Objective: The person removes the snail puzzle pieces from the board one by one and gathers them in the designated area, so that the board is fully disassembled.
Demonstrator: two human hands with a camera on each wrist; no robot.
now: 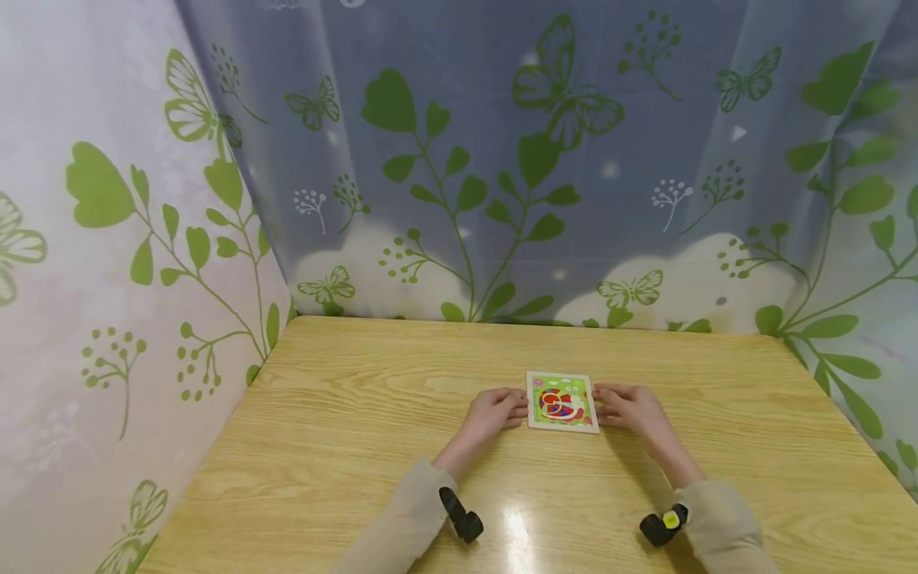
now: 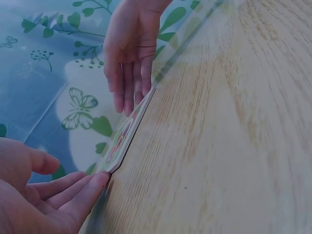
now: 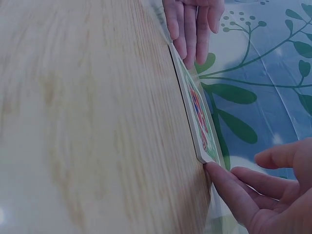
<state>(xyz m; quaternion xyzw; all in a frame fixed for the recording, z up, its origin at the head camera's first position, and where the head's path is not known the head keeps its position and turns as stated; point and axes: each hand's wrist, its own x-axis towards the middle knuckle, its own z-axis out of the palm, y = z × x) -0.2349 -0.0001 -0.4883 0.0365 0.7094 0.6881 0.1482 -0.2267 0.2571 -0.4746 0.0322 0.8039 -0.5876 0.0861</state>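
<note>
Head view shows us the left hand point(image 1: 495, 409), fingers loosely straight, the snail board point(image 1: 562, 403) on the tabletop point(image 1: 373, 383), and the right hand point(image 1: 633, 410), likewise straight-fingered, where uneven pressure (one side pushing harder) could skew it.

Curtained nook: butterfly-print drapes point(image 1: 473, 167), wooden table point(image 1: 402, 359)

One near-square picture panel point(image 1: 562, 402), pale-rimmed, showing a red, blue and cream snail point(image 1: 558, 406) on green, pink flower point(image 1: 538, 383) at ten o'clock, lying flat, picture up, on the counter point(image 1: 358, 391).
</note>
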